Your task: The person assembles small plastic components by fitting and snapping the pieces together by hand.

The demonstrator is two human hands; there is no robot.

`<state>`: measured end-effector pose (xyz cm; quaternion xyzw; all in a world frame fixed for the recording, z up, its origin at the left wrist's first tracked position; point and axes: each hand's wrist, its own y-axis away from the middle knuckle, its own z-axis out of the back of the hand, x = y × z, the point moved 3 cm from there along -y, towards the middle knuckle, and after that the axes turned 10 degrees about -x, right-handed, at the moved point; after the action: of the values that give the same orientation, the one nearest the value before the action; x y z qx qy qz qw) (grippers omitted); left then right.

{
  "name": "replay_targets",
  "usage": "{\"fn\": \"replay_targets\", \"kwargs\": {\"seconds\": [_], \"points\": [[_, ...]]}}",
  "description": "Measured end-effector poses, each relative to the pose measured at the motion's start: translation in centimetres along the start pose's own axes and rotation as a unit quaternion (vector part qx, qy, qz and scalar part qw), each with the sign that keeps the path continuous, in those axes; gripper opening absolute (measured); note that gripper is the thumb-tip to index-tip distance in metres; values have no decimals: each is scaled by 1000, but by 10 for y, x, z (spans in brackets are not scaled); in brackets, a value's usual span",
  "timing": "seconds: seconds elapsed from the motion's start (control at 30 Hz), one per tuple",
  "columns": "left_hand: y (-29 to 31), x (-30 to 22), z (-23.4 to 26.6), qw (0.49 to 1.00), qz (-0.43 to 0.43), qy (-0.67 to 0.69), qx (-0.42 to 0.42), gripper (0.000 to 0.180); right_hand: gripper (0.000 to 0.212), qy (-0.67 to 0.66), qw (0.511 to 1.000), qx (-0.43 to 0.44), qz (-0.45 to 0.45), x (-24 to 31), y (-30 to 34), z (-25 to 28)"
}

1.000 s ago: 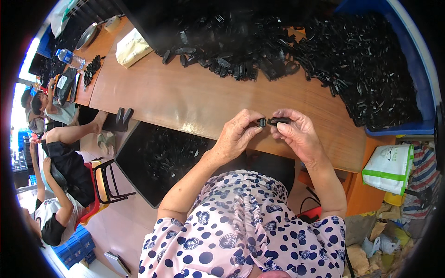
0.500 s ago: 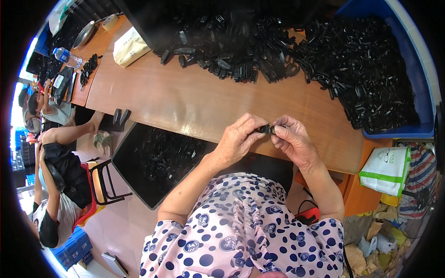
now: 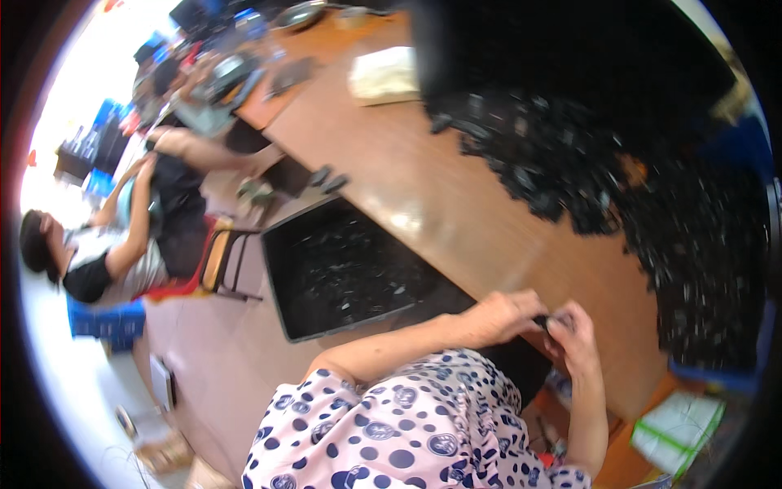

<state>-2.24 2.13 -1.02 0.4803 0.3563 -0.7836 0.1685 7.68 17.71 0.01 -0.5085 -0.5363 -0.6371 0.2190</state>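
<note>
Both my hands meet over the near edge of the brown table [image 3: 391, 171]. A small black plastic buckle [image 3: 541, 323] sits between them, mostly covered by fingers and blurred. My left hand [image 3: 498, 318] is closed and grips its left end. From the other side, the thumb and fingers of my right hand [image 3: 575, 336] pinch it. Beyond my hands, a large heap of similar black plastic pieces [image 3: 546, 163] spreads across the far part of the table.
Left of my hands, below the table edge, is a black tray [image 3: 275, 289] with loose black pieces inside. A blue bin [image 3: 721, 376] full of pieces stands at right, near a white-and-green bag [image 3: 678, 432]. A seated person [image 3: 122, 236] is at left. A pale package [image 3: 384, 76] lies on the table.
The whole view has swung and tilted toward the left, so my hands appear lower and farther right. Both hands still hold the small black buckle.
</note>
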Motion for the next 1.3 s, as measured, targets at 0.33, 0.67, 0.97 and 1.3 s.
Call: {"fn": "replay_targets", "kwargs": {"seconds": [0.33, 0.67, 0.97, 1.3], "points": [[15, -21, 6, 998, 19, -57, 29, 22, 20, -145, 970, 85, -176, -17, 12, -13], [12, -32, 19, 996, 0, 30, -87, 25, 51, -170, 979, 72, -90, -16, 22, -39], [69, -23, 26, 893, 232, 385, -5, 26, 65, -166, 965, 200, -23, -57, 46, -83], [136, -9, 61, 838, 266, 466, -99, 32, 40, -136, 980, 131, 64, -85, 39, -158]]}}
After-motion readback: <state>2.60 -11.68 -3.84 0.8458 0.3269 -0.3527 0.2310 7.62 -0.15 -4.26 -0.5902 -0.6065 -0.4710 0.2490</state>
